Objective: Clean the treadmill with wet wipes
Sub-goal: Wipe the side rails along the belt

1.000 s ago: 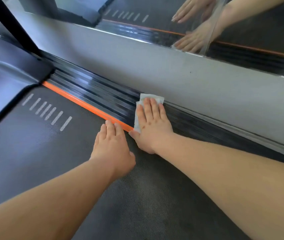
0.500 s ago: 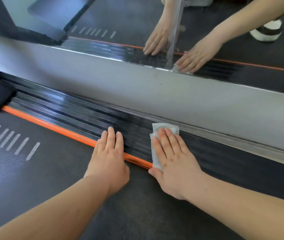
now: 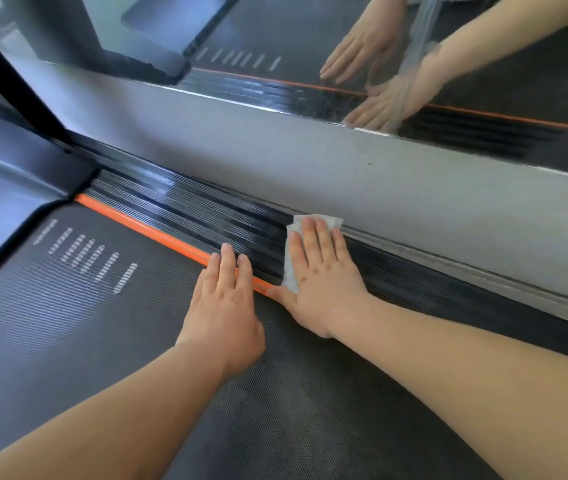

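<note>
Right hand (image 3: pixel 324 275): flat, fingers straight and close together, pressing a white wet wipe (image 3: pixel 293 233) onto the black ribbed side rail (image 3: pixel 206 216) of the treadmill. The wipe shows past the fingertips at 12 o'clock and along the hand's edge at 9 o'clock; the rest is under the palm.

Left hand (image 3: pixel 227 306): just beside the right, at its 8 o'clock, holding nothing. It is flat with straight fingers. The palm rests on the dark belt (image 3: pixel 102 323), and the fingertips cross the orange strip (image 3: pixel 144 230) onto the rail.

The belt carries a row of white dashes (image 3: pixel 85 254) at 10 o'clock of the left hand. A grey ledge (image 3: pixel 310 161) runs along the rail's far side, with a mirror (image 3: pixel 275 29) above it reflecting both hands.
</note>
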Action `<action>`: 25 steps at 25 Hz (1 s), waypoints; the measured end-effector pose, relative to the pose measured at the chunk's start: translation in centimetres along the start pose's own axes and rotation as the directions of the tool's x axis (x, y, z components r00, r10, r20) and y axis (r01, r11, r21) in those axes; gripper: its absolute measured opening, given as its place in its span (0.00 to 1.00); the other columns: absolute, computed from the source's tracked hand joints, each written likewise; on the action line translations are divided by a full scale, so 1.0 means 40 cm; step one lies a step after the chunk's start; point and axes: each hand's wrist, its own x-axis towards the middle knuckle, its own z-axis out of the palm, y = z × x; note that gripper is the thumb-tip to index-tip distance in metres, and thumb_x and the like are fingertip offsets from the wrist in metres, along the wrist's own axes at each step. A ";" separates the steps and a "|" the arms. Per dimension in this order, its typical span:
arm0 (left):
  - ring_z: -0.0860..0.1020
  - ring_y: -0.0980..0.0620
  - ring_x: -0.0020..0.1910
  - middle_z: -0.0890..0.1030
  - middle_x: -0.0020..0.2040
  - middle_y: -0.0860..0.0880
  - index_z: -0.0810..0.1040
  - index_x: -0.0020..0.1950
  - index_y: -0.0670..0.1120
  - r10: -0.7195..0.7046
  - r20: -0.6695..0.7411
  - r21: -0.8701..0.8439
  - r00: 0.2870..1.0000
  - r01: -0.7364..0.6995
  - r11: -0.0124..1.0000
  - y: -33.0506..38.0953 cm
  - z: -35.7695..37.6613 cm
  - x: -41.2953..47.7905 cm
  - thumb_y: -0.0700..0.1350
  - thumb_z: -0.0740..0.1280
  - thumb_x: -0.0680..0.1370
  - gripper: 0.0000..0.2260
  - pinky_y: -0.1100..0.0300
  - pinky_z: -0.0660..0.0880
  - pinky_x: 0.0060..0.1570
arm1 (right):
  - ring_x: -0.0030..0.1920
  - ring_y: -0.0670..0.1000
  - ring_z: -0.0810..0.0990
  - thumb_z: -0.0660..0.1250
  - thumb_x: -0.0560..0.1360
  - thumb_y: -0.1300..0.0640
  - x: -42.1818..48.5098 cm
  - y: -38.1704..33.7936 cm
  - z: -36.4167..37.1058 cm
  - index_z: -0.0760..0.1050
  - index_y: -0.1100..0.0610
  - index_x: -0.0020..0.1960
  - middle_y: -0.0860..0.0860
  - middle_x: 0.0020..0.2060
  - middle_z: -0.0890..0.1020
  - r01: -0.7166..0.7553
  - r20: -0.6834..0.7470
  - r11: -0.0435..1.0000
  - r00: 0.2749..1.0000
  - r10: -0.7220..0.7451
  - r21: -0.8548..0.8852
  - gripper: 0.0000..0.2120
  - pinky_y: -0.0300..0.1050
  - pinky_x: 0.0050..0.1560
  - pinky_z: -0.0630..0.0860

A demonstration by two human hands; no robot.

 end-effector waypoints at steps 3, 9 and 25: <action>0.34 0.41 0.81 0.32 0.81 0.41 0.38 0.82 0.42 0.006 0.006 0.001 1.000 -0.006 1.000 0.000 0.003 -0.002 0.49 0.61 0.79 0.40 0.49 0.41 0.80 | 0.82 0.64 0.40 0.38 0.77 0.32 -0.085 0.047 0.045 0.45 0.63 0.83 0.65 0.81 0.43 0.070 -0.143 0.997 0.987 -0.073 -0.024 0.45 0.62 0.80 0.44; 0.34 0.43 0.81 0.32 0.81 0.42 0.37 0.82 0.43 0.158 0.024 -0.008 0.987 -0.158 0.987 0.076 0.029 0.007 0.49 0.60 0.80 0.40 0.49 0.42 0.80 | 0.82 0.64 0.49 0.47 0.81 0.35 -0.274 0.202 0.106 0.52 0.64 0.82 0.65 0.81 0.50 0.079 -0.136 0.985 0.986 -0.100 -0.151 0.41 0.61 0.77 0.51; 0.36 0.43 0.81 0.36 0.82 0.41 0.41 0.82 0.41 0.341 0.002 0.059 0.940 -0.341 0.938 0.123 0.007 0.020 0.45 0.60 0.77 0.40 0.50 0.42 0.80 | 0.79 0.63 0.28 0.41 0.79 0.28 -0.197 0.132 0.058 0.33 0.62 0.81 0.65 0.79 0.32 -0.035 -0.053 0.998 0.998 0.032 -0.059 0.47 0.62 0.80 0.38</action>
